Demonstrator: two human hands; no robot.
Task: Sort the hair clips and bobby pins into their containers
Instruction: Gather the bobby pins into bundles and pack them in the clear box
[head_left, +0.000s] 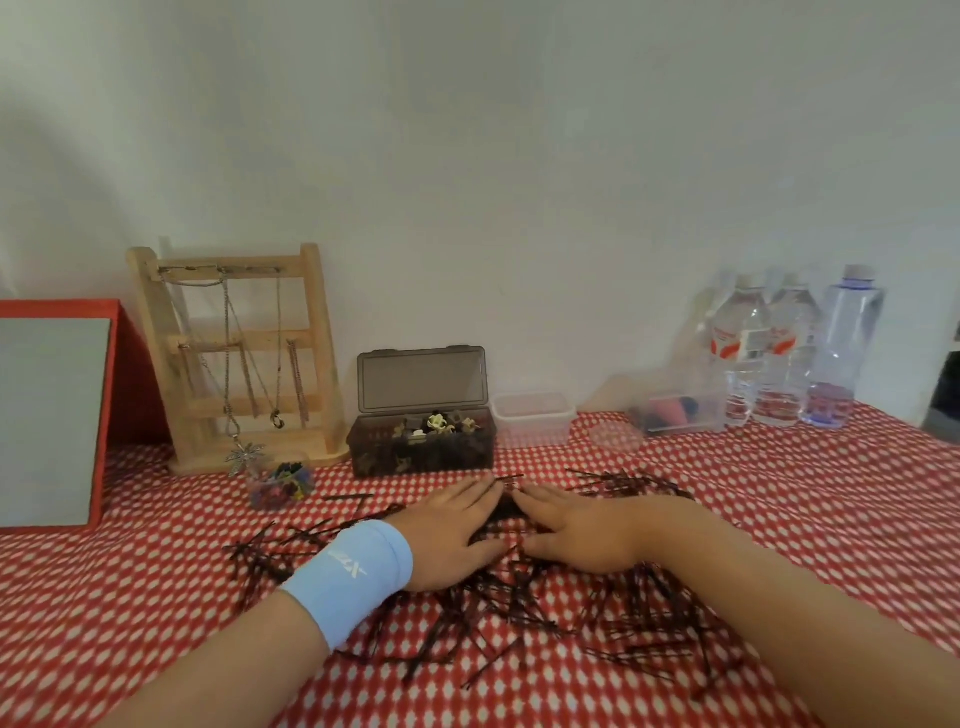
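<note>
Two hands lie flat on the table, side by side, with their fingertips close together. The left hand (452, 530) wears a blue wristband (353, 577). The right hand (576, 535) is bare. The fingers of both are straight and press down on a heap of dark pins (498, 608). Neither hand grips anything. A thick bunch of pins sits between the two hands. More pins lie spread over the red and white cloth (805, 519), to the left, to the right and close to the person.

Behind the hands stands a dark box (421, 457) with its lid up. Clips (441, 423) lie inside it. Just right of it is a clear tub (532, 421). Further right is a second tub (675, 410) with pink and dark things in it, next to three bottles (789, 353). Left of the dark box stands a wooden rack (317, 332) with chains hanging on it. A small jar (280, 488) of bright clips sits in front of the rack. A red frame (119, 374) leans at the far left.
</note>
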